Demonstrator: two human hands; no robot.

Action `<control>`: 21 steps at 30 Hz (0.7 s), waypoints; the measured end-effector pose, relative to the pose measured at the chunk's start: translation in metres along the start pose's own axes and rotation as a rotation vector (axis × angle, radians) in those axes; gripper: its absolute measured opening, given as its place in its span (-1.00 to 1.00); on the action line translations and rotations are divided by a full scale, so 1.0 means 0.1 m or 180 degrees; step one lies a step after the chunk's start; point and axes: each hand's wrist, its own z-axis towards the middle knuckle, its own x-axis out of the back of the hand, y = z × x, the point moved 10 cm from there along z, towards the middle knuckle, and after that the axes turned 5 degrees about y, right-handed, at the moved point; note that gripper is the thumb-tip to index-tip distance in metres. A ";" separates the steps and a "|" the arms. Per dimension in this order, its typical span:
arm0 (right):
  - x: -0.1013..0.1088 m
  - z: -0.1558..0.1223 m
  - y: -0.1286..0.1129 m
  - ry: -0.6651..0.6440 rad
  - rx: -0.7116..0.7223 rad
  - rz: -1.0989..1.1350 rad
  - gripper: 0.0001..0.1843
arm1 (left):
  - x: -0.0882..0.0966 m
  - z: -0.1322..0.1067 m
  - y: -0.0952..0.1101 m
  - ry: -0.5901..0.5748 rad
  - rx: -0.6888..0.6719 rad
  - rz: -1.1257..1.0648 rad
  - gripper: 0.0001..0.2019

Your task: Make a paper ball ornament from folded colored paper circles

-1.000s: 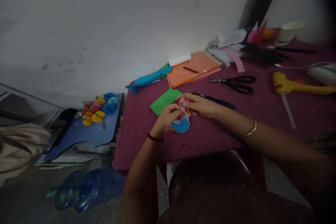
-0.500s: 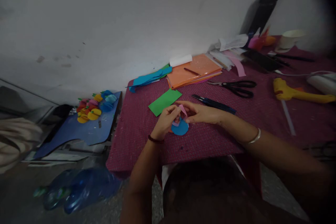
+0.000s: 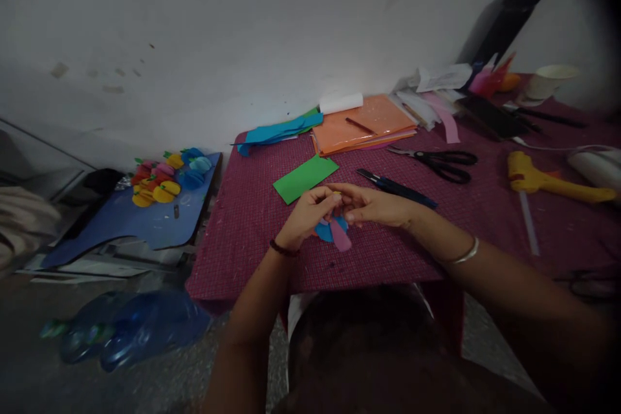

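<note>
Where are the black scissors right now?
In the head view, the black scissors lie right of centre on the table, between the orange paper stack and the yellow glue gun.

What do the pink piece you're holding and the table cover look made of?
Pink piece: probably thin craft paper or foam sheet with a matte finish; it hangs as a flat, slightly curled strip. Table cover: likely woven cloth; it has a fine check pattern and its front edge droops.

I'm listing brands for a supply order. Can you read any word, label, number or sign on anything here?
None can be read.
Yellow glue gun, black scissors, orange paper stack: no lettering shows.
White papers: too blurred to tell.
Pink paper piece pinched between left hand and right hand: blank.
</note>
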 end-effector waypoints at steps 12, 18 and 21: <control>0.17 -0.06 -0.08 -0.0049 -0.0005 -0.1801 -0.79 | 0.34 0.02 0.09 0.0284 -0.0090 0.0565 -0.63; -0.33 -0.32 0.04 -0.0960 -0.0152 -0.3995 -0.72 | 1.01 -0.06 0.32 0.1243 -0.0388 0.0996 -0.78; -0.41 -0.42 0.14 -0.0997 -0.0496 -0.4338 -0.75 | 0.92 -0.05 0.31 0.0740 -0.0265 0.1517 -0.79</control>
